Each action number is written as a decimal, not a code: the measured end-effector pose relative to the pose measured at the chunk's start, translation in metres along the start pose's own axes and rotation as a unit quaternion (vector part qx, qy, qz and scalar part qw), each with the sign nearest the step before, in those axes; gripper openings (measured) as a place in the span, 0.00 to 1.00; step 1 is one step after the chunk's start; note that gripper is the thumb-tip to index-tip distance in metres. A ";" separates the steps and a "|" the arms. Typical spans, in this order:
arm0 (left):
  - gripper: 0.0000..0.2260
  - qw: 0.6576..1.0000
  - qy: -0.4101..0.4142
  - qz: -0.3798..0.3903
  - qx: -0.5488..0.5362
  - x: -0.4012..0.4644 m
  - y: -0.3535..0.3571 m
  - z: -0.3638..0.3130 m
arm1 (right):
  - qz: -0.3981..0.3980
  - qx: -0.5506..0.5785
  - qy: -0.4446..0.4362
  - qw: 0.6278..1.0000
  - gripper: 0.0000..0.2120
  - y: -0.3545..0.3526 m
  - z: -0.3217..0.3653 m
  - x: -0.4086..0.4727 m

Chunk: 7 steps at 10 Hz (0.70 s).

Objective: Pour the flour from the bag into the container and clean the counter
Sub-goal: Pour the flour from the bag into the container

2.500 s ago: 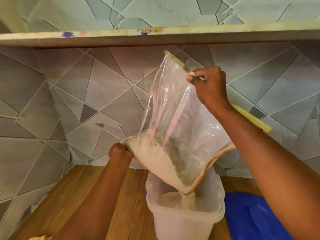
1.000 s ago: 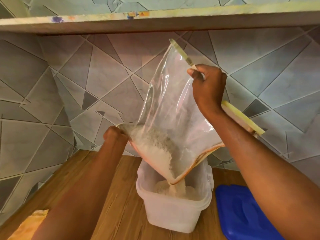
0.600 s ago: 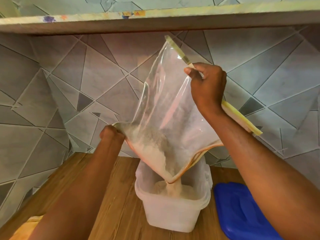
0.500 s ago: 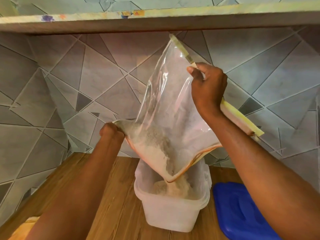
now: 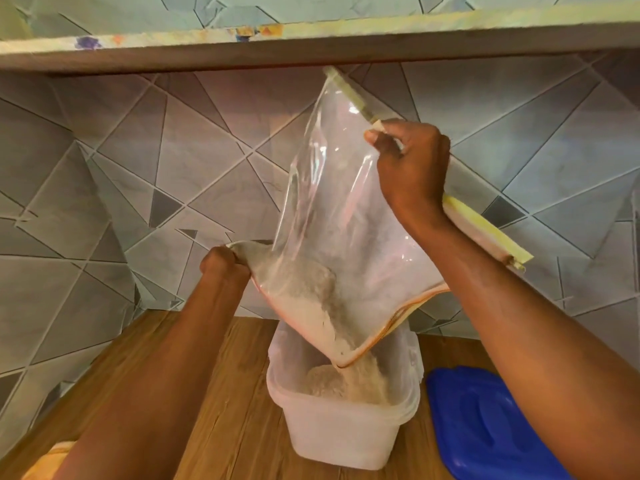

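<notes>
A single wide-angle view is taken from the head, faced forward and down at close range over the desk (image 5: 214,403), with the tiled wall (image 5: 104,188) straight ahead and a shelf (image 5: 311,39) overhead.

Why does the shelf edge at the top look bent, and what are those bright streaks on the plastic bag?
Head view: the wide-angle lens bows the shelf and stretches the forearms at the edges; the streaks are light glaring off the wrinkled clear bag; falling flour is softly blurred; the tiled wall under the shelf sits in shadow.

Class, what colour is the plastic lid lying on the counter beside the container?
Blue: the plastic lid, best seen in the head view.
</notes>
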<state>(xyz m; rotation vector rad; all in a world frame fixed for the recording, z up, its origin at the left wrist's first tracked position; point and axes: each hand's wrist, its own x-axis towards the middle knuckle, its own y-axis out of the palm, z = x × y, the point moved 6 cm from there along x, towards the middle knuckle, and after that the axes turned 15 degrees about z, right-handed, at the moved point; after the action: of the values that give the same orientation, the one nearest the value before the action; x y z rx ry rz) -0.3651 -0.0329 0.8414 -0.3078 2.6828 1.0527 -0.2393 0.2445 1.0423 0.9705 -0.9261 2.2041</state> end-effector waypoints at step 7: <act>0.20 1.000 -0.001 0.000 0.018 -0.005 0.003 0.002 | 0.032 0.027 0.002 0.999 0.10 0.002 -0.014 0.000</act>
<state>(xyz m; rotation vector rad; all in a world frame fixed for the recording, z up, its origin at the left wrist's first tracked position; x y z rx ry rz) -0.3611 -0.0291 0.8432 -0.3009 2.6967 1.0025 -0.2460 0.2544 1.0341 0.9725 -0.9131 2.2949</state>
